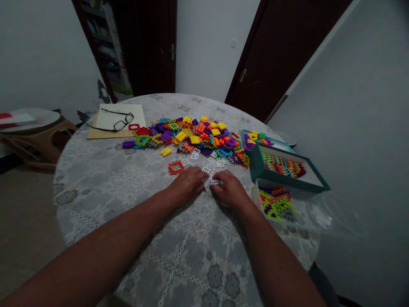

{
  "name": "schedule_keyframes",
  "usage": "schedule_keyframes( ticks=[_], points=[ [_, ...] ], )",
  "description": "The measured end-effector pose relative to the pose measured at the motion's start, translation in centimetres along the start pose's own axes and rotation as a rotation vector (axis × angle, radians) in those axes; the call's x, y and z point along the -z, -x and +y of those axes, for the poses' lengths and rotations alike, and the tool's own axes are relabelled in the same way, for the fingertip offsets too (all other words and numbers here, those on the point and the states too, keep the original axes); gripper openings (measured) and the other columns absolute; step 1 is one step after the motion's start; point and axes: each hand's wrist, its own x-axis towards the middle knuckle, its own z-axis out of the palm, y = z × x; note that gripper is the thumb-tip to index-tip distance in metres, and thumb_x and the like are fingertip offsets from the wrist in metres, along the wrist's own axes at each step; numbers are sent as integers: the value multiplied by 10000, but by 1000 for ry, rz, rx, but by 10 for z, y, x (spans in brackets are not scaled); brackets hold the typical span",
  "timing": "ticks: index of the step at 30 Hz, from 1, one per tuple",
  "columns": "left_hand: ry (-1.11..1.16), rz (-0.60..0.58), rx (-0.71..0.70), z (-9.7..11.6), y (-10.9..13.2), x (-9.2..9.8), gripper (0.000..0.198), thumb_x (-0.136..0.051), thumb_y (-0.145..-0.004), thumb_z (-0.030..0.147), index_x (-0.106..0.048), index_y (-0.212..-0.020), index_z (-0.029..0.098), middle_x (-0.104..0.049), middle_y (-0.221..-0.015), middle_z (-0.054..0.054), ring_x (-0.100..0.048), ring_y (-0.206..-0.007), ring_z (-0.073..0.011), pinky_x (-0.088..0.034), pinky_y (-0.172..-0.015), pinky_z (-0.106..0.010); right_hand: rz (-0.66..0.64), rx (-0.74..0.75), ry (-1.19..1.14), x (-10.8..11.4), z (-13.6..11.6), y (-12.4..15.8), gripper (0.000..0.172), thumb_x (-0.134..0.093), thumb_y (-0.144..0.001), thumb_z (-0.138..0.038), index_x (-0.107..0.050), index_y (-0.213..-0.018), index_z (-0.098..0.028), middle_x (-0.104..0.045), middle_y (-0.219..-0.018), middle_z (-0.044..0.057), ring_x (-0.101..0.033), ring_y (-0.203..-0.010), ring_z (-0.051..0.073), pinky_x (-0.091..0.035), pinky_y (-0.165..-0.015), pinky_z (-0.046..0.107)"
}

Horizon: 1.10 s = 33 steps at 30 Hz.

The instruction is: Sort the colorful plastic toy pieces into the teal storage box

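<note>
My left hand (189, 184) and my right hand (230, 187) meet near the middle of the table, fingers curled in toward each other. Between their fingertips are small white plastic frame pieces (211, 182), which both hands grip; how many is too small to tell. Just beyond the fingers lies a loose cluster of similar white square frames (217, 163). An orange square toothed frame (176, 168) rests to the left of my left hand, with one white frame (185, 162) beside it. Farther back spreads a heap of colourful plastic building pieces (191, 135).
At right stand a teal box (287, 182) with rows of coloured pieces, another box (271, 143) behind it, and a clear plastic tub (257, 197) of toothed pieces. Eyeglasses (119, 125) lie on a pale board (138, 111) at back left. A patterned cloth (179, 256) covers the round table.
</note>
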Motion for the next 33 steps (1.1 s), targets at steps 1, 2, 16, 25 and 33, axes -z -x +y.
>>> schedule_keyframes(
  ticks=[1,2,16,25,33],
  points=[
    [11,9,6,-1,0,-1,304,-677,-968,203,-710,-1270,218,-704,-1169,-111,-644,-1140,-288,-532,-1015,-441,15,10,3,-2,0,-1,186,-700,-948,-238,-743,-1125,-200,-699,-1144,100,-664,-1115,252,-514,-1009,372],
    [22,21,12,-3,-1,-2,286,-675,-979,222,-712,-1263,214,-702,-1169,-113,-647,-1138,-285,-535,-1009,-434,32,20,3,-3,-1,-2,182,-681,-955,-225,-741,-1125,-195,-700,-1148,105,-661,-1121,252,-510,-1017,369],
    [103,105,16,0,0,3,288,-636,-1032,284,-694,-1300,197,-732,-1224,-130,-672,-1196,-284,-535,-1083,-463,162,-77,-396,-3,0,-8,202,-607,-984,-357,-738,-944,-209,-714,-864,10,-620,-807,186,-463,-777,295],
    [408,103,143,7,-4,13,152,-629,-1014,267,-723,-1131,243,-796,-1020,-60,-716,-915,-213,-571,-869,-385,64,37,-439,-4,-14,0,386,-678,-976,-392,-730,-1325,-235,-672,-839,-24,-581,-736,158,-458,-714,282],
    [393,67,119,13,-3,17,121,-574,-1021,292,-686,-1002,250,-781,-974,-52,-691,-882,-216,-544,-832,-374,83,55,-511,0,-21,1,344,-601,-960,-288,-751,-1259,-207,-796,-1128,54,-720,-985,215,-543,-904,334]
  ],
)
